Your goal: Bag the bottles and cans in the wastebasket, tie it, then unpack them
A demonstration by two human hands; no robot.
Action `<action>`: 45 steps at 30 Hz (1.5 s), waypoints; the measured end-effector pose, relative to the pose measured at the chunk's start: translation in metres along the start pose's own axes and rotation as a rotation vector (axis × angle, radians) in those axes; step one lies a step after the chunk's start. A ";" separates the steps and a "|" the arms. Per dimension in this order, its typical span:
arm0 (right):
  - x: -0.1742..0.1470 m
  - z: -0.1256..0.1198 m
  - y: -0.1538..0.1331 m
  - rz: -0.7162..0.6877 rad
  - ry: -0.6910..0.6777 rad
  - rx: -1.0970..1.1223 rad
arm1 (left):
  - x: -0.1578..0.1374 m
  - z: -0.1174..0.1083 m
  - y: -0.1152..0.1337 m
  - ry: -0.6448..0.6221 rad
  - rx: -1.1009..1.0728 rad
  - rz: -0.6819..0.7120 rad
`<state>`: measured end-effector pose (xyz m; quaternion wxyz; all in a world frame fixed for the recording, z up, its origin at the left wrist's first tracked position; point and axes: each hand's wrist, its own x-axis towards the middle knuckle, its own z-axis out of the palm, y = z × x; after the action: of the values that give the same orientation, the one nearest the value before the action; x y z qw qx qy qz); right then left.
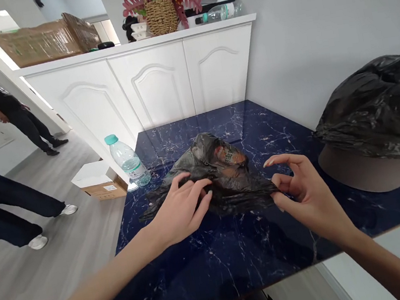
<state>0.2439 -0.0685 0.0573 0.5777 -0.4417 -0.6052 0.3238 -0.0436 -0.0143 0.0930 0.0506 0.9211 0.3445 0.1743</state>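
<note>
A thin black plastic bag [227, 178] lies crumpled on the dark blue marble-patterned table, with something reddish-brown showing faintly through it. My left hand [180, 205] rests against the bag's near left side, its fingers bent and apart, thumb and index tips not meeting. At the bag's right end, my right hand [300, 192] pinches a pulled-out edge between thumb and fingers, the index finger raised. What the bag contains is mostly hidden.
A water bottle [128, 160] stands at the table's left edge. To the right, a larger black plastic bag [385, 107] covers a grey-brown rounded object [368, 170]. Behind is a white cabinet [160, 85] bearing a plant basket. A carton [101, 182] and two people are at left.
</note>
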 end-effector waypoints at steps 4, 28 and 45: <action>0.009 -0.003 0.007 -0.007 0.024 0.024 | -0.013 0.011 -0.006 -0.155 -0.133 -0.073; 0.034 -0.034 0.075 0.087 0.166 0.003 | 0.061 -0.021 -0.019 -0.132 -0.261 -0.063; -0.005 -0.034 0.098 0.231 0.035 -0.121 | -0.098 -0.005 -0.099 0.850 -0.609 -0.949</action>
<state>0.2929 -0.0380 -0.0293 0.5193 -0.5480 -0.5586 0.3435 -0.1752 -0.0038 0.0485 0.2375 0.4685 0.6348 0.5666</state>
